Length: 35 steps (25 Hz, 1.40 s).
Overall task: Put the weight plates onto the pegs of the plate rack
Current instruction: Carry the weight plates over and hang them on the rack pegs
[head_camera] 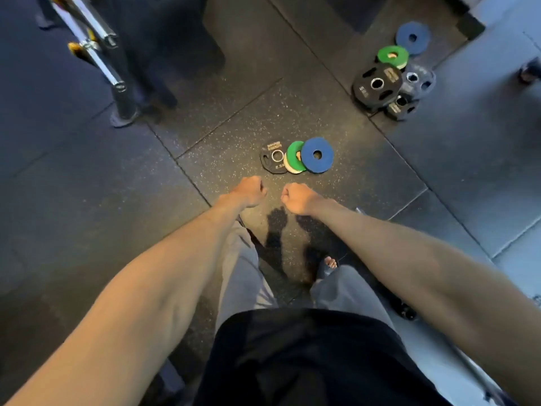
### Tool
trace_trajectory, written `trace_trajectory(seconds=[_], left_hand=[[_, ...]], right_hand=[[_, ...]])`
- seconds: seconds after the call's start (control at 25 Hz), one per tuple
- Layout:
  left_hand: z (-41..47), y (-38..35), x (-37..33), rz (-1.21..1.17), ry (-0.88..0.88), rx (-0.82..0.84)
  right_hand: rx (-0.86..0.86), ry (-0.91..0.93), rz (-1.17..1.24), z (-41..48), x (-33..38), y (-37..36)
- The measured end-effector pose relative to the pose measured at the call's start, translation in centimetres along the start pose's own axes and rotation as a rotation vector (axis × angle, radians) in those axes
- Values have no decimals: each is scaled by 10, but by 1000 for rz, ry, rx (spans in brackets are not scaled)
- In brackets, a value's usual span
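Flooring of dark speckled rubber tiles (pixel 292 112) fills the view, with paler smooth floor along its right edge. Near the floor's top-left corner stands a black plate rack with chrome pegs (pixel 101 58) angled outward, its round foot on the rubber.

2 bare forearms reach forward over grey trousers. The left hand (pixel 251 191) and right hand (pixel 296 197) are both curled into loose fists, holding nothing, close together and just short of the nearest plates.

Toward the floor's top-right corner lies a cluster of weight plates: a large black grip plate with a steel centre ring (pixel 377 83), a grey grip plate (pixel 420 82) partly under it, a small black plate (pixel 400 105) at its near side, a green disc (pixel 393 56) and a blue disc (pixel 413 37) beyond.

In the middle of the floor, well apart from the rack, 3 smaller plates overlap in a row: a round blue rubber plate (pixel 317 155) on the right, a green plate with a pale rim (pixel 294 158) in the centre, and a small black grip plate with printed lettering (pixel 272 157) on the left.
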<state>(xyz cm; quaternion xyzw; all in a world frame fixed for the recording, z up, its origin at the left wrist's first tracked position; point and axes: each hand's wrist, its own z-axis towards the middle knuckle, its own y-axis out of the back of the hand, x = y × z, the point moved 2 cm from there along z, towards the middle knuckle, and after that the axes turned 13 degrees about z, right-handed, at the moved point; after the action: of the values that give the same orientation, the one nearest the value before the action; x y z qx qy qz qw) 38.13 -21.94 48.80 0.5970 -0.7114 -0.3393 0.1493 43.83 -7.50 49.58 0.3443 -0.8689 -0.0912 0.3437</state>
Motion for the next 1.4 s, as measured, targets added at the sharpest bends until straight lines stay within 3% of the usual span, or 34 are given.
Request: trace_trajectory(seconds=[0.2,0.4,0.6,0.88,1.04,1.16,1.4], left_hand=[[109,34,35,97,-112,73],[225,24,55,51,-31,83],[347,-68,78,19,40,107],[510,-203,122,-223,362,119],[567,-231,110,-603,517,136],[589,-243,103,-758,615,161],[591,-239,93,-622,656,-2]], right_hand=[[-135,-158,155,96,12,18],[-166,-219,255,203,-13,15],[-145,-223,277,337,-78,-30],[-197,-263,268,497,-181,-111],[-386,-280,299,541,-221,-124],[-480,-241,263,549,-242,-129],[-520,-246,317,545,-243,-128]])
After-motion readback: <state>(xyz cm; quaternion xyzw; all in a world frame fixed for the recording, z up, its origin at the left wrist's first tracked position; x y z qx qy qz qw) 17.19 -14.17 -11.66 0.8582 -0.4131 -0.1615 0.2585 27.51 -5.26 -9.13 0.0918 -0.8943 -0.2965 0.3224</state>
